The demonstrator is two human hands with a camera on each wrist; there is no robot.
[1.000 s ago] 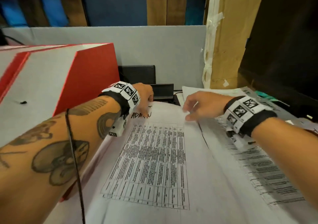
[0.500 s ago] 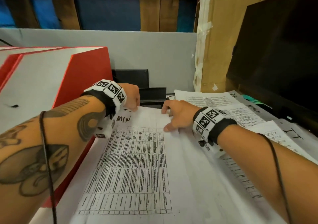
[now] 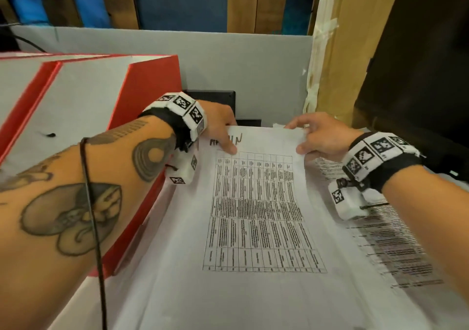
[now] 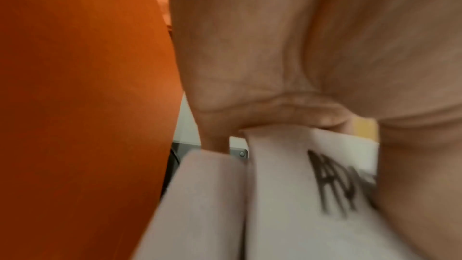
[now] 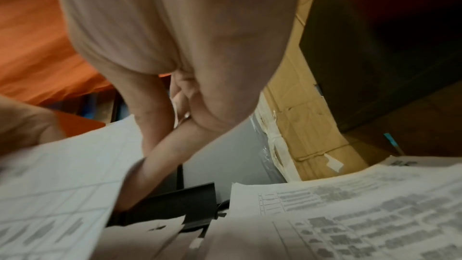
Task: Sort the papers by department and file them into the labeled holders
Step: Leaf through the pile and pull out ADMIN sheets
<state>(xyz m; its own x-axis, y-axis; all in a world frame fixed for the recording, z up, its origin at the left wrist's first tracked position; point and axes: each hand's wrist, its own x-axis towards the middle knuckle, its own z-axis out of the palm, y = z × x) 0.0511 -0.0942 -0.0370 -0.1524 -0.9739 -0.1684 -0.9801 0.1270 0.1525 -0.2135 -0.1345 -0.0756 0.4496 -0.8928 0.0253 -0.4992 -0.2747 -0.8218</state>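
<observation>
A sheet with a printed table (image 3: 256, 215) and a handwritten "ADMIN" heading lies on top of the paper pile in front of me. My left hand (image 3: 223, 134) pinches its far left corner, thumb on top beside the heading (image 4: 335, 181). My right hand (image 3: 312, 137) grips the far right corner, thumb on the sheet and fingers curled under the edge (image 5: 140, 181). The far edge of the sheet is raised off the pile. Red and white file holders (image 3: 83, 116) stand at my left.
More printed sheets (image 3: 396, 248) are spread at the right and under the table sheet. A black monitor (image 3: 418, 76) stands at the far right, cardboard (image 3: 337, 50) beside it. A grey partition (image 3: 241, 66) and small black boxes (image 3: 215, 96) close the back.
Both hands have taken the far corners of the ADMIN sheet. The right hand moved from the sheet's top middle to its right corner, and the far edge has lifted.
</observation>
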